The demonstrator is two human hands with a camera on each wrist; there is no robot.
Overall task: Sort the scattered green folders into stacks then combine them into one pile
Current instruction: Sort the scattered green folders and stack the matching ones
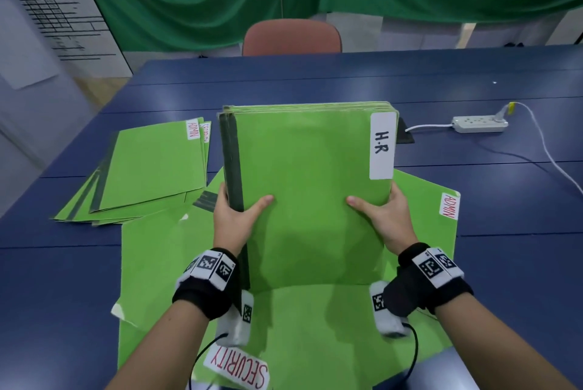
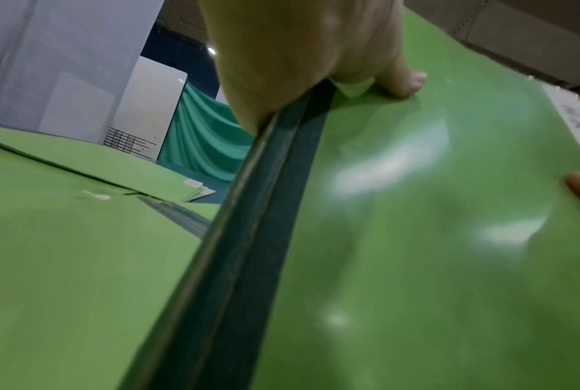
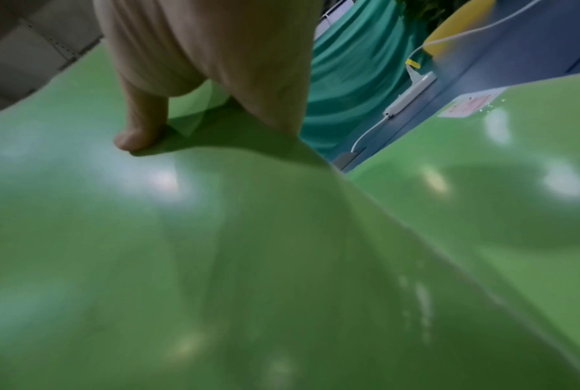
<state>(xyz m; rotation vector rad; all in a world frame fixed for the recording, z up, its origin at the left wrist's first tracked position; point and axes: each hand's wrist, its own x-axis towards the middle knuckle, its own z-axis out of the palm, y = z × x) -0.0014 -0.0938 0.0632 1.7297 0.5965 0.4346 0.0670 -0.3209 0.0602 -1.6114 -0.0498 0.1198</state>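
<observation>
Holding the H.R stack [image 1: 303,187] up on edge between both hands, I judge it a fair weight for card: many folders pressed together, their top edges showing as a thick band of layers. It stands near upright over the loose folders lying flat on the blue table [image 1: 473,80], its lower edge close to or resting on them; I cannot tell which. My left hand [image 1: 235,216] clamps the dark spine side, thumb across the front cover, fingers wrapped behind. My right hand [image 1: 383,219] does the same on the open edge, just under the white H.R label [image 1: 382,146].

Each folder looks stiff enough alone but glossy, so I expect the sheets to slide against one another if the squeeze slackens. The spine side is the firmer hold; the open edge could fan out. Gripping low on both sides, as now, seems right for tapping it square.

Under the stack lie an ADMIN folder [image 1: 435,209] to the right and a SECURITY folder [image 1: 315,342] nearest me. A fanned ADMIN pile [image 1: 151,168] sits to the left, apart from the stack. A power strip [image 1: 479,124] lies further right.

Hidden from me: the fingers behind the stack, its count, and the labels of the folders behind the front one. Both wrist views are blurred green at close range.
</observation>
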